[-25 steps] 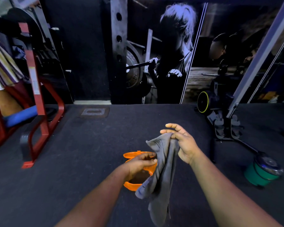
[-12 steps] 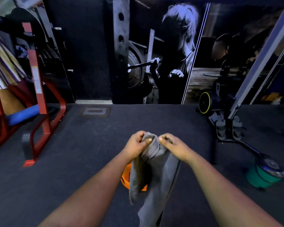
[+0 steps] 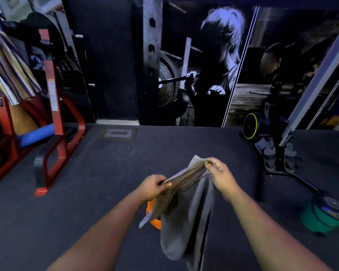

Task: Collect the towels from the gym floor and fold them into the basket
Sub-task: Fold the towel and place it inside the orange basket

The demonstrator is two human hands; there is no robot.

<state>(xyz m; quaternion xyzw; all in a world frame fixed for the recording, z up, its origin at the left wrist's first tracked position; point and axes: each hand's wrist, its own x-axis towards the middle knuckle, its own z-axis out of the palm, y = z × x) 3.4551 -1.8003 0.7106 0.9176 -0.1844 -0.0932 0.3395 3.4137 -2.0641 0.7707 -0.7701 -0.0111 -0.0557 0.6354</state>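
- We see a round orange plastic basket (image 3: 154,216) on the dark speckled rubber gym floor (image 3: 90,192); only a curved sliver of its rim shows, and we cannot tell what lies inside.
- A soft grey cloth towel (image 3: 186,222) hangs in the air directly above and in front of that basket, hiding most of it.
- Our left hand (image 3: 152,187) pinches the towel's upper edge, just above the basket.
- Our right hand (image 3: 221,176) grips the same edge farther up and to the right of the basket, pulling it taut into thin pleats.
- Well right of the basket stands a green cylindrical container (image 3: 321,220) topped by a shiny metal disc.
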